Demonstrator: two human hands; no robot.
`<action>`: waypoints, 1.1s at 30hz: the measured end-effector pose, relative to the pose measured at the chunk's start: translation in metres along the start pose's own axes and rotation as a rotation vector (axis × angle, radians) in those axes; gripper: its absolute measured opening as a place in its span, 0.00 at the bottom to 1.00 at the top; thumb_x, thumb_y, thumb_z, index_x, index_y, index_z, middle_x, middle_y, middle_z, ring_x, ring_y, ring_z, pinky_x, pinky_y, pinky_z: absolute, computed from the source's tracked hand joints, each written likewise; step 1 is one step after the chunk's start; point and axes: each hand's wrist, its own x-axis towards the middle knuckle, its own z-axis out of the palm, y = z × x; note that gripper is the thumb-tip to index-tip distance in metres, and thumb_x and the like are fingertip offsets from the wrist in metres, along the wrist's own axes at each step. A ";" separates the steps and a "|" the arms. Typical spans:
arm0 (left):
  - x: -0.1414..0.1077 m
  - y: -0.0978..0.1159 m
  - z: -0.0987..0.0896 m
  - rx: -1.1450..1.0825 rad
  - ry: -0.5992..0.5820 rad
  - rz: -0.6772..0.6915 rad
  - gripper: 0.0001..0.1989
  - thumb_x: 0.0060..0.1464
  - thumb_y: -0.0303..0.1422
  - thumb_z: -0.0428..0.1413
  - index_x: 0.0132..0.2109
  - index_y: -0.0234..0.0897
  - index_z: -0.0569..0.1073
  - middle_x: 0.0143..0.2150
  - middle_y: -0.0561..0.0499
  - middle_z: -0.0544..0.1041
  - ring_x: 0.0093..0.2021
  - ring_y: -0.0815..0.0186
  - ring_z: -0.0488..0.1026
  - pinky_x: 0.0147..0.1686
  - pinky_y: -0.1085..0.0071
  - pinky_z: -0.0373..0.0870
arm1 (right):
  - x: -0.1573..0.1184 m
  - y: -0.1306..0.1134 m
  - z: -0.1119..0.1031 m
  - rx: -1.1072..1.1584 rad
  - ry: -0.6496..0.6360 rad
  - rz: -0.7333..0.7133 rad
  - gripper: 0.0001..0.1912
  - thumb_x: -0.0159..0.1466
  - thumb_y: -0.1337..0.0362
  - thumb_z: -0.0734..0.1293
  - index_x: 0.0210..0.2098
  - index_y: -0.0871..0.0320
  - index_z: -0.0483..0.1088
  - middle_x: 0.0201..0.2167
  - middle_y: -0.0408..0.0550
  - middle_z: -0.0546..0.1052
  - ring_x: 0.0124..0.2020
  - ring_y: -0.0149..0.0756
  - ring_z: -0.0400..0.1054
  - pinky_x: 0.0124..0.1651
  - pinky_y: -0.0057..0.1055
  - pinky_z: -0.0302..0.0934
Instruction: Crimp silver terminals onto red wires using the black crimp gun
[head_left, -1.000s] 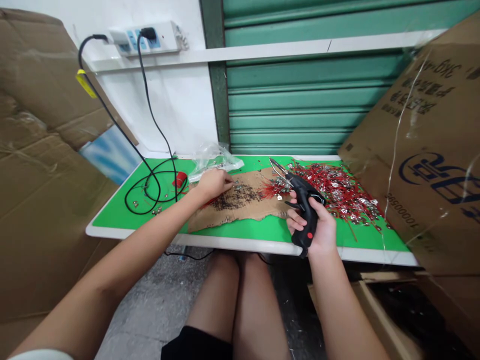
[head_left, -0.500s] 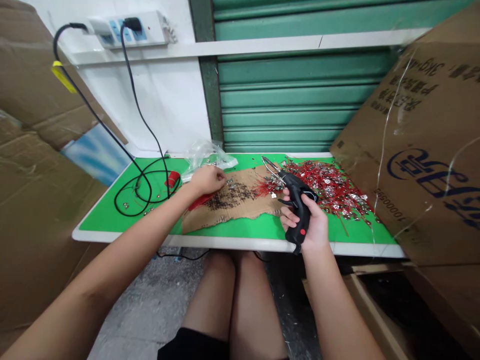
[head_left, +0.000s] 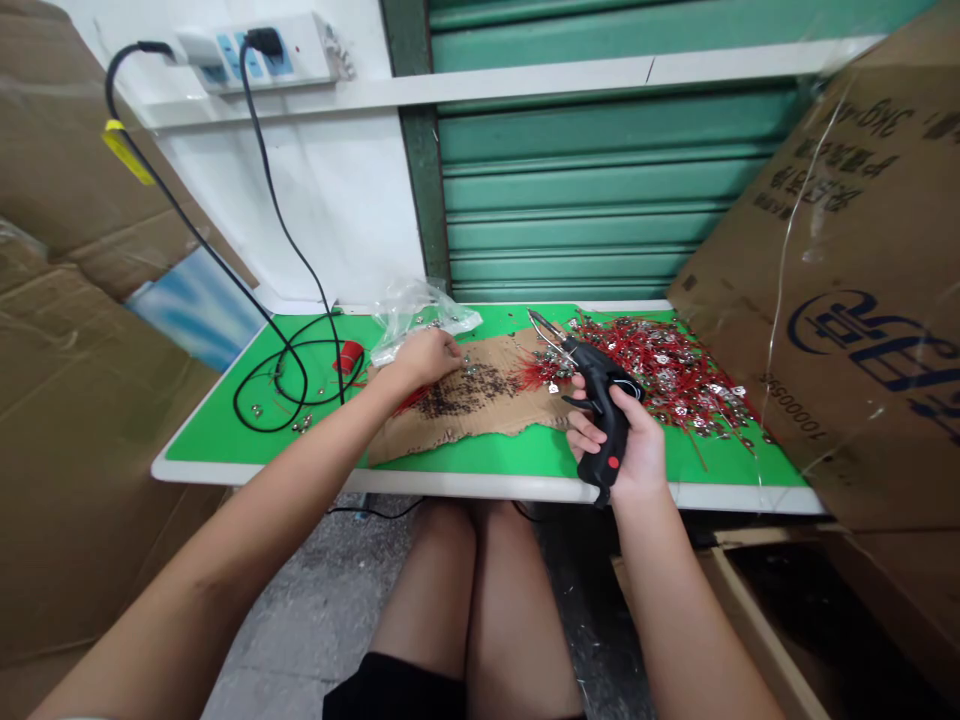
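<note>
My right hand (head_left: 630, 440) is wrapped round the grip of a black soldering gun (head_left: 600, 400) with a red dot near its base. Its metal tip points up and left, over the table. My left hand (head_left: 431, 358) is closed at the left part of a scorched cardboard sheet (head_left: 495, 425); its fingertips are pressed together, and anything between them is too small to make out. Red wires (head_left: 411, 400) lie partly beneath this hand. Beyond it rests a clear plastic bag (head_left: 405, 310) with small metal pieces. Red wires with small metal parts (head_left: 660, 365) are heaped at the right.
A red spool (head_left: 348, 357) and a coiled black cable (head_left: 247, 428) lie on the green tabletop (head_left: 217, 440) at the left. Cables run up to a power strip (head_left: 300, 55) on the wall. Large cardboard boxes (head_left: 847, 260) flank the table; a green shutter (head_left: 585, 190) stands behind.
My left hand has shifted slightly to the right above the cardboard, still closed. The soldering gun stays in my right hand. The whole view has moved a little.
</note>
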 end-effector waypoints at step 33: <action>-0.171 0.016 0.024 -0.589 0.210 0.035 0.12 0.66 0.41 0.54 0.43 0.37 0.73 0.32 0.52 0.75 0.29 0.69 0.68 0.29 0.74 0.63 | -0.001 0.002 0.011 -0.084 0.117 -0.066 0.16 0.55 0.61 0.68 0.40 0.62 0.78 0.34 0.51 0.80 0.18 0.26 0.55 0.15 0.23 0.56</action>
